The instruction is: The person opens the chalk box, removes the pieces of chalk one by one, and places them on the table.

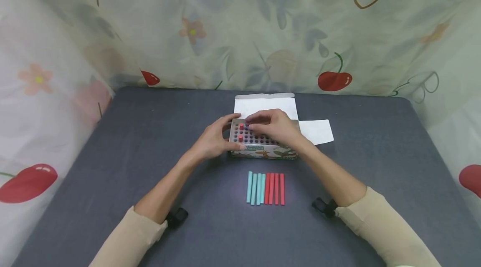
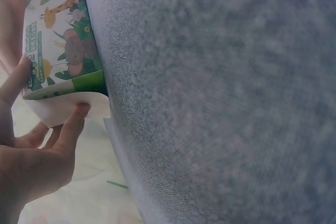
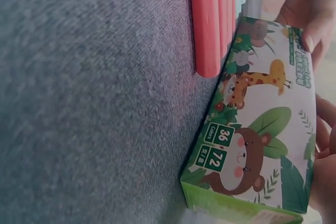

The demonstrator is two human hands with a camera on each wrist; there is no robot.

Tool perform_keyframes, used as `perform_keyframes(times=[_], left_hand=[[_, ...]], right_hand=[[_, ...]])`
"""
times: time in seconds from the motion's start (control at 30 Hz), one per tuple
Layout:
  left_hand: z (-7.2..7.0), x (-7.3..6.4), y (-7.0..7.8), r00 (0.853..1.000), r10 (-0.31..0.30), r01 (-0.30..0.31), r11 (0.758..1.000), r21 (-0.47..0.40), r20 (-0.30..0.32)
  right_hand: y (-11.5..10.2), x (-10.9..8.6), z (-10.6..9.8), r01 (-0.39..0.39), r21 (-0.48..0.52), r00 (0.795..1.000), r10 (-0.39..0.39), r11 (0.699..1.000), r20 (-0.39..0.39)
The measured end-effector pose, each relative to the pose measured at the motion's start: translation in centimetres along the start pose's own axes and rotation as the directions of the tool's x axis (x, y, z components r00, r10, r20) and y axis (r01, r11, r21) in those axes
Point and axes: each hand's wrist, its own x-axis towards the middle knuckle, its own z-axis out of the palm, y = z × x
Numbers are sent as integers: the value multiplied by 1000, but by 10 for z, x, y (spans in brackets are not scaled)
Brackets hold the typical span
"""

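A printed chalk box (image 1: 264, 152) with a tray of holes (image 1: 252, 137) stands on the table, its lid folded back. My left hand (image 1: 216, 138) grips the box's left end, thumb at the near corner and fingers round the side by a white flap (image 2: 58, 109). Over the holes, my right hand (image 1: 276, 127) bends its thumb and fingertips together; I cannot tell whether chalk is between them. Two red chalk ends (image 1: 241, 127) stick up from holes at the left. Just in front of the box lie several teal chalk sticks (image 1: 254, 188) and several red chalk sticks (image 1: 276, 188).
The open white lid (image 1: 267, 104) lies behind the box, and a white side flap (image 1: 317, 131) spreads out at its right. Dark grey cloth (image 1: 210, 225) covers the table. Patterned curtains (image 1: 233, 29) hang along the back and both sides.
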Motion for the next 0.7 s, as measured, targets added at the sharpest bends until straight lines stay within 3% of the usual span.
perform_keyframes(times=[0.37,0.7], left_hand=[[-1,0,0,1000,-5,5,1000,5,0],[-1,1,-1,1000,-1,1,1000,5,7]], right_hand=[[2,10,6,-10,-156,1000,13,988,16],[-1,15,13,-21,-302,1000,24,953,6]])
